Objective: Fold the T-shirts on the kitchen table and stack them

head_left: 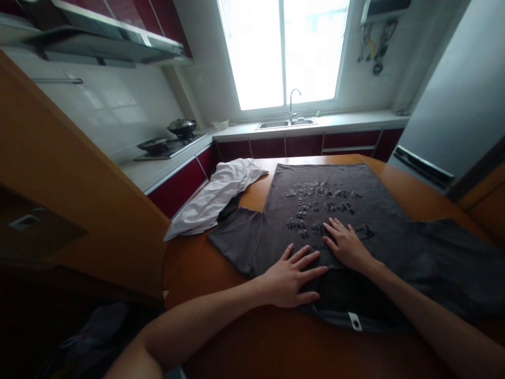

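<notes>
A dark grey T-shirt (315,176) with glossy black lettering lies spread out on a wooden table, its neckline towards me and its hem at the far side. Both sleeves stick out sideways. My left hand (290,276) rests flat beside the collar, fingers spread on the cloth. Farther in, my right hand (345,242) lies with fingers stretched out over the lower lettering, covering part of it. A white label (354,321) shows inside the neck opening.
A crumpled white garment (221,189) lies at the table's (189,279) left side, with dark cloth under it. Beyond are a sink (272,125), a stove (173,147) with pans, and a fridge (442,105) on the right. A wooden door or panel (79,184) stands close on the left.
</notes>
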### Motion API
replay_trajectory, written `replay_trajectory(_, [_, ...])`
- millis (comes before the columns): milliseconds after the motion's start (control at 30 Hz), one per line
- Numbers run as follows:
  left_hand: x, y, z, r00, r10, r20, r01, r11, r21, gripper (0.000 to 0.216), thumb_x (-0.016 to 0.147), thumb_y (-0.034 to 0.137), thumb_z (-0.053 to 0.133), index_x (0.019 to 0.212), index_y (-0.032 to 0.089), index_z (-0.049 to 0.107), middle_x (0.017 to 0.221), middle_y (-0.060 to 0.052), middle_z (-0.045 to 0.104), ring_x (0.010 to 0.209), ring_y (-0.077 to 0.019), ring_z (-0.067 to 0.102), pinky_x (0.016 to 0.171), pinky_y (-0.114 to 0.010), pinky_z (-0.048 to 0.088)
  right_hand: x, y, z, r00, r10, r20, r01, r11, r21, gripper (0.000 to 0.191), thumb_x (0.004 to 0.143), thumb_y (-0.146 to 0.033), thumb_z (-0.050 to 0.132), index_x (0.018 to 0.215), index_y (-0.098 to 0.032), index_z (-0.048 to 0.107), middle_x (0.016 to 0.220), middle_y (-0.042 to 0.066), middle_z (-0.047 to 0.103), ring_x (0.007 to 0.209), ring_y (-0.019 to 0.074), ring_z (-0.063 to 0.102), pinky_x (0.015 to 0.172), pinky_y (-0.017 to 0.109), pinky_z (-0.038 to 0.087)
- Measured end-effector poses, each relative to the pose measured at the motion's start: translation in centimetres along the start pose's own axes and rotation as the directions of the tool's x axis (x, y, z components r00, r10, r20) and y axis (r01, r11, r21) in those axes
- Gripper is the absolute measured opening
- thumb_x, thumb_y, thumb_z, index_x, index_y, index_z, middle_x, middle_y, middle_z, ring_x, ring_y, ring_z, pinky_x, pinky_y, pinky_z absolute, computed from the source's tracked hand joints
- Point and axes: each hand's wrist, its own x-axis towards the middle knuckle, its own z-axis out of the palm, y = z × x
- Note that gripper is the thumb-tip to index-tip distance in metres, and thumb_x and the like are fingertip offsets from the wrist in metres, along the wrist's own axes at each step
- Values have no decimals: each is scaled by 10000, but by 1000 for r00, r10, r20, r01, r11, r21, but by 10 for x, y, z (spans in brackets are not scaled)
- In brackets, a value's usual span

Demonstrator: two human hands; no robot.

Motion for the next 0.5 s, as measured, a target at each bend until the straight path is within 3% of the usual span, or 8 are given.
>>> replay_trajectory(500, [1, 2, -4, 1000, 1, -3, -1, 1000, 26, 689, 966, 588, 515, 1587, 376, 304, 1682, -42, 223, 1552, -335, 156, 1233, -616, 90, 0, -9, -12, 999, 32, 33, -32, 999, 14, 526, 1009, -356, 417, 1492, -160, 493, 1609, 151, 378, 1517, 281, 285, 1214, 557, 213])
